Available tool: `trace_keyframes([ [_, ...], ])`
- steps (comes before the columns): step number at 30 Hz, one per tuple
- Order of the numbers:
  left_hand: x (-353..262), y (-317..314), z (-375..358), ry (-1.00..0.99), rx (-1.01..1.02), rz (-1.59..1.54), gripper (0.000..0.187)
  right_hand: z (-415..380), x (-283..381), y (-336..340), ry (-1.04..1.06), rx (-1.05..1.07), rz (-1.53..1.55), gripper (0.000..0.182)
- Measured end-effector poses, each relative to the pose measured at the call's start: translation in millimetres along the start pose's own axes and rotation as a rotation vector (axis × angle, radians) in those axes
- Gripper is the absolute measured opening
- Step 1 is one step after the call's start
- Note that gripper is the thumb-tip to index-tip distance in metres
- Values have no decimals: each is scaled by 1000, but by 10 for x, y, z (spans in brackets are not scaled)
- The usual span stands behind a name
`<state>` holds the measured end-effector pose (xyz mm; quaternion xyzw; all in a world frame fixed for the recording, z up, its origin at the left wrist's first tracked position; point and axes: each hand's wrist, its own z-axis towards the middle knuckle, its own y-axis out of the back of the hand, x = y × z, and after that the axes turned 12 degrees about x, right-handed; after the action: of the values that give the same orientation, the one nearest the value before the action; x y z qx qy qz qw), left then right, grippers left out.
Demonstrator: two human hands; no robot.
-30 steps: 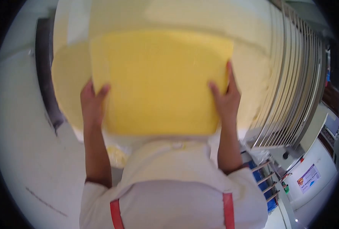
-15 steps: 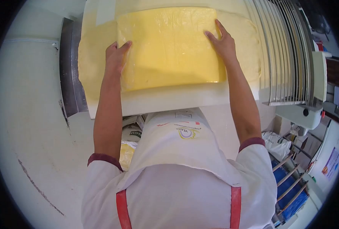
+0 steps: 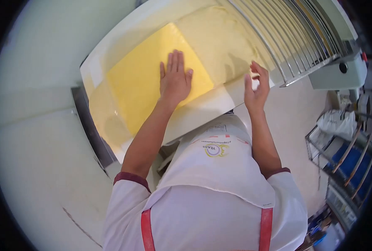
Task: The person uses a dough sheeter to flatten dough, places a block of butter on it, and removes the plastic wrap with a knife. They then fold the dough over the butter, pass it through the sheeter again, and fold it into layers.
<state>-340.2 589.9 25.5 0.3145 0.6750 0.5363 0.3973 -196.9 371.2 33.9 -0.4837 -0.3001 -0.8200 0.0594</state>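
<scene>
A smooth yellow butter sheet lies slantwise on a wider, paler sheet of dough. My left hand rests flat on the butter sheet, fingers stretched out and palm down. To its right, my right hand is off the butter, beside the near edge of the dough. Its fingers are bent with a gap between them and the thumb; a small pale patch shows in that gap.
The dough lies on a white work surface. A metal bar guard of a machine stands at the right. A metal ledge is at the left. Lower right, a rack holds rolling pins and a white bag.
Both hands have left the side edges of the butter sheet. The left now lies flat on top; the right has moved toward me, off the sheet. My view has tilted.
</scene>
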Motion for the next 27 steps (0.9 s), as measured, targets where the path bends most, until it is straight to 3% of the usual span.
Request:
trace_keyframes([
  [4,-91,-47,705,57,21,86,66,-289,-738,563,-86,-322,274,25],
  [7,128,-148,1161,99,9,103,68,-253,-965,889,213,-104,-86,18],
  [9,149,-107,1314,113,8,25,67,-178,-976,1081,326,-125,16,19],
  [11,199,-119,1449,160,-7,82,65,-308,-1094,1359,180,34,49,16],
  [12,257,-139,1446,97,-27,116,65,-366,-1324,1442,-27,39,-6,16],
  [14,-16,12,1260,156,-18,47,65,-457,-1897,1495,-436,66,-65,17],
  [16,-18,-130,1072,227,-1,67,66,-42,-2988,1400,-334,41,-476,30],
  [19,-247,-156,721,258,21,42,66,373,-3900,926,-238,359,-694,41],
  [23,-488,-137,272,290,13,-2,66,572,-4238,1115,-299,547,-775,40],
  [27,-167,-67,-157,455,22,-2,63,755,-4543,1431,-370,578,-852,39],
])
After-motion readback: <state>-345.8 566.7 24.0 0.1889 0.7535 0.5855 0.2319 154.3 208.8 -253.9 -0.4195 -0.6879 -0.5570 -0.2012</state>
